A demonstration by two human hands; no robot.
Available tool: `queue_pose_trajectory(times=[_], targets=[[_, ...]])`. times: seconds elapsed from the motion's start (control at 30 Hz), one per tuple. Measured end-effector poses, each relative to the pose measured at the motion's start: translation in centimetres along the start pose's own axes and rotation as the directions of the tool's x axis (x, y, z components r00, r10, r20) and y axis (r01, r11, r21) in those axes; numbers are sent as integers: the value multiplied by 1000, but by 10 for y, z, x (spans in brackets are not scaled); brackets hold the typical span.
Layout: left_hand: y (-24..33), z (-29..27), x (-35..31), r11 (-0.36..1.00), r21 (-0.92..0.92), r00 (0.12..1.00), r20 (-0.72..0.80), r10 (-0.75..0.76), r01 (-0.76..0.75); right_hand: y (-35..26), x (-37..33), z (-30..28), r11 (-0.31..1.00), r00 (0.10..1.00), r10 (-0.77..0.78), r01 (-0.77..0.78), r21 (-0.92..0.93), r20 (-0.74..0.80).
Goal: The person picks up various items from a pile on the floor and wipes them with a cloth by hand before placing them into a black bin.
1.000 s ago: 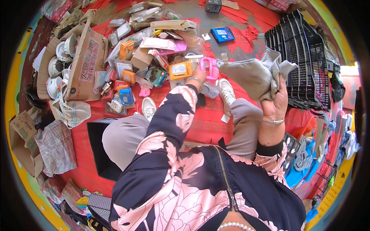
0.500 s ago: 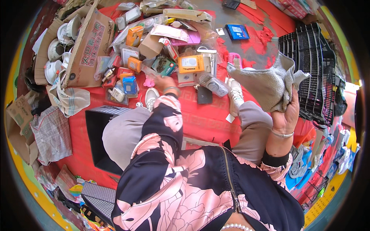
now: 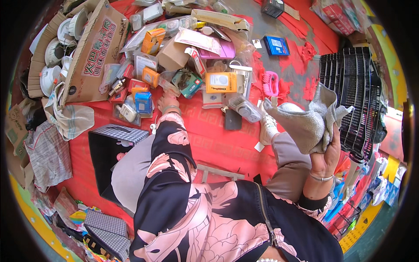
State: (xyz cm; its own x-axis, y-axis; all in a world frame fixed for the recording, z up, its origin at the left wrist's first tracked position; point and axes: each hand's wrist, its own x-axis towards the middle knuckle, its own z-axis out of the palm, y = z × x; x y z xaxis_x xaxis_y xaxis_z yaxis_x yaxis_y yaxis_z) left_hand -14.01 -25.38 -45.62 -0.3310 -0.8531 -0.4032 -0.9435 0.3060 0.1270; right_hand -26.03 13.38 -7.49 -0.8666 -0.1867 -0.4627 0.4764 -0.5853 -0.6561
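Note:
My left hand (image 3: 168, 103) reaches to the near edge of a pile of packaged goods, its fingers stretched out beside a clear plastic packet (image 3: 169, 87). A blue box (image 3: 143, 103) lies just left of it, and a green-and-red box (image 3: 187, 84) to its right. Held up on the right, a grey towel (image 3: 308, 124) is bunched in my right hand (image 3: 328, 153), with part of it draped leftward. By my left knee, a black box with a checked lid (image 3: 99, 163) lies open on its side, and a small pink thing (image 3: 120, 156) shows inside.
A large cardboard carton (image 3: 94, 56) with white round fixtures stands far left. Black plastic crates (image 3: 351, 102) are stacked at right. A pink brush (image 3: 270, 84) and a blue box (image 3: 276, 45) lie beyond my feet. A checked bag (image 3: 49, 150) sits at left.
The pink thing beside my left hand is gone from there, and pink now shows in the black box. My left hand has shifted left. The towel stays in my right hand; the view has shifted.

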Motion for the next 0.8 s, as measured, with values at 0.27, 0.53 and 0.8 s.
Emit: queue_pose_trajectory(times=[0.27, 0.53, 0.8], targets=[[-8, 47, -39, 815, -555, 953, 304, 13, 166, 11, -4, 9, 998, 992, 64, -63, -8, 109], [61, -10, -178, 167, -840, 778, 541, 320, 516, 9, 0, -10, 999, 994, -7, 2, 51, 109], [87, -227, -259, -228, -692, 334, 21, 942, 685, -7, -29, -12, 975, 865, -218, 217, 55, 451]])
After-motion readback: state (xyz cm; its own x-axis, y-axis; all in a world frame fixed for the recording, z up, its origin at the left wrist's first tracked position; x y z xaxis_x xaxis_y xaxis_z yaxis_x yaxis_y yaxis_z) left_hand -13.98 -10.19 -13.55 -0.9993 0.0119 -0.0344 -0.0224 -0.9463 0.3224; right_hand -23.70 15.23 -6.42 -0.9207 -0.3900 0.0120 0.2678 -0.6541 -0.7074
